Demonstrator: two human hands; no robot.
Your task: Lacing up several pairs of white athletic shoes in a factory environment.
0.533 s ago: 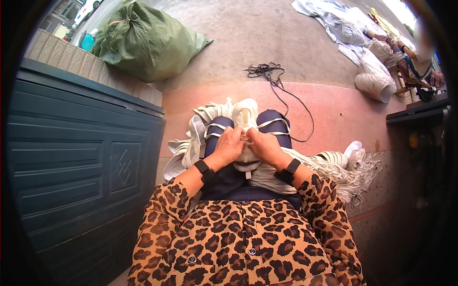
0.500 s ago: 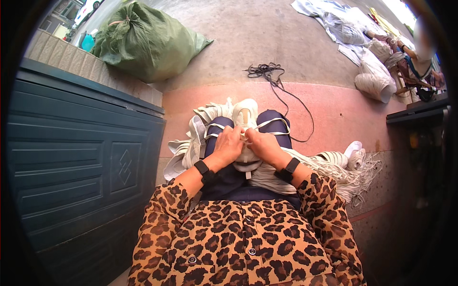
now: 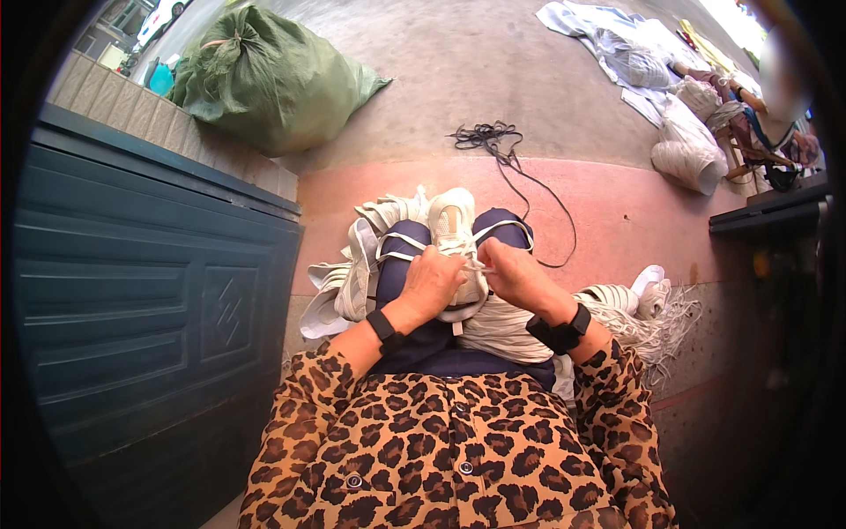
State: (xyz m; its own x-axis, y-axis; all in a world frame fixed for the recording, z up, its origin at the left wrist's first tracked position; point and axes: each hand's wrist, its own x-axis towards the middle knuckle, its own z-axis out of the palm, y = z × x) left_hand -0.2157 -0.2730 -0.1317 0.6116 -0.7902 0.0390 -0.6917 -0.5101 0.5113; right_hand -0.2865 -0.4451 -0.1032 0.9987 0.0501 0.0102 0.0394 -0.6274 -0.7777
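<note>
A white shoe upper (image 3: 453, 222) lies between my knees on my dark blue trousers. My left hand (image 3: 431, 282) grips its near end. My right hand (image 3: 514, 271) pinches a thin white lace (image 3: 506, 226) that runs from the upper over my right knee. Both hands meet at the middle of the upper, with fingers closed. Black bands sit on both wrists.
Several more white uppers (image 3: 351, 284) pile at my left thigh; a bundle of white laces (image 3: 643, 317) lies at my right. A black cord (image 3: 493, 141) trails on the ground ahead. A green sack (image 3: 264, 79) stands far left, a dark teal door (image 3: 150, 300) beside me. Another person (image 3: 749, 123) sits far right by white sacks.
My hands have shifted slightly on the upper; the lace over my right knee has been drawn a little tighter.
</note>
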